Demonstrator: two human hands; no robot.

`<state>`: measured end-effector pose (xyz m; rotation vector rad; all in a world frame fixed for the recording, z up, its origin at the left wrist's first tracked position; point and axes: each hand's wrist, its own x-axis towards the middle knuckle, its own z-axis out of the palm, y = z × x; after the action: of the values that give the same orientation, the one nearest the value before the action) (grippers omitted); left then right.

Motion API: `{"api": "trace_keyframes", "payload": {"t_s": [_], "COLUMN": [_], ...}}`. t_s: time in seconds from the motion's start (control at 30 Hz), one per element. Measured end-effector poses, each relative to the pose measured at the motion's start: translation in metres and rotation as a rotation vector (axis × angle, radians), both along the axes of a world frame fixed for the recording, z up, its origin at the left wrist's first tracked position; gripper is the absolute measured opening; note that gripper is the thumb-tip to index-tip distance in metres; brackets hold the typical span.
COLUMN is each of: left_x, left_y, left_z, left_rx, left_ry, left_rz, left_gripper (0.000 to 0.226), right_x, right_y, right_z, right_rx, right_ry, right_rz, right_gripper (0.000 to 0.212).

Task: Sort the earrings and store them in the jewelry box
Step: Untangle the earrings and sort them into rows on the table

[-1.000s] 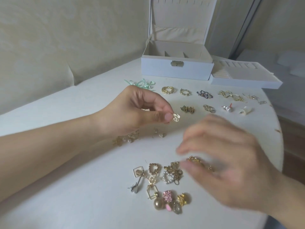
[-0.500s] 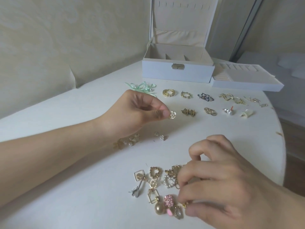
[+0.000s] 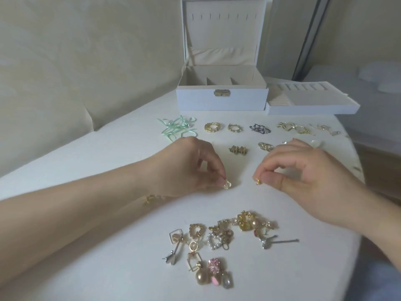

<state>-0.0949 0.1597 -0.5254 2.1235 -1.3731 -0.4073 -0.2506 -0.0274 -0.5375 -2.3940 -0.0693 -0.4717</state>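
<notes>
At the left edge of the table (image 3: pixel 65 153) the left forearm comes in, and the left hand (image 3: pixel 191 168) sits near the table's middle, thumb and forefinger pinched on a small pale gold earring (image 3: pixel 227 184) that hangs at or just above the surface. Just right of it, across a small gap of bare table, the right hand (image 3: pixel 303 172) pinches a tiny gold piece (image 3: pixel 258 181), too small to tell whether it is a stud or a back. The two pinches face each other at about the same height, fingertips pointing inward, so the likely step is holding the two pieces together to check for a match; that turns on the short sideways gap between them, and either hand could close it. Toward the near edge lies the unsorted heap (image 3: pixel 219 240), below and between both hands, about as near to one as the other; a long pin (image 3: pixel 282 241) at its right end lies roughly parallel to the near edge. Toward the far edge, sorted pairs run in rows: mint ribbons (image 3: pixel 175 129), gold hoops (image 3: pixel 213 127), a dark pair (image 3: pixel 260 128), gold twists (image 3: pixel 293 128). Behind them the box (image 3: pixel 221 101) stands open at the far edge, its compartments showing nothing inside, with the tray (image 3: pixel 312 108) touching its right side. The box lies straight ahead of the left hand, so that hand seems better placed for storing.
</notes>
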Motion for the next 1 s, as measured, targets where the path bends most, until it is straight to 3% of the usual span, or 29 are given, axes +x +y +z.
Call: {"api": "trace_keyframes", "payload": {"t_s": [0.13,0.27,0.43,0.63,1.0], "left_x": [0.006,0.009,0.006,0.006,0.007], "left_y": [-0.013,-0.021,-0.024,-0.02,-0.017], "left_z": [-0.001,-0.004,-0.01,-0.012,-0.008], "left_rx": [0.038,0.023,-0.039,-0.057,-0.018], "left_ry": [0.036,0.006,-0.041,-0.15,-0.174], "left_rz": [0.018,-0.007,-0.025,-0.066,-0.09], "left_gripper": [0.005,0.004,0.004,0.003,0.006], "right_x": [0.024,0.03,0.032,0.035,0.03], "right_y": [-0.011,-0.006,-0.003,-0.005,-0.008], "right_z": [-0.012,-0.021,-0.027,-0.031,-0.028], "right_rx": [0.074,0.095,-0.022,-0.047,-0.039], "right_ry": [0.16,0.082,0.059,0.032,0.074], "right_rz": [-0.016,-0.066,-0.055,-0.062,-0.022], "right_gripper": [0.015,0.025,0.027,0.011,0.026]}}
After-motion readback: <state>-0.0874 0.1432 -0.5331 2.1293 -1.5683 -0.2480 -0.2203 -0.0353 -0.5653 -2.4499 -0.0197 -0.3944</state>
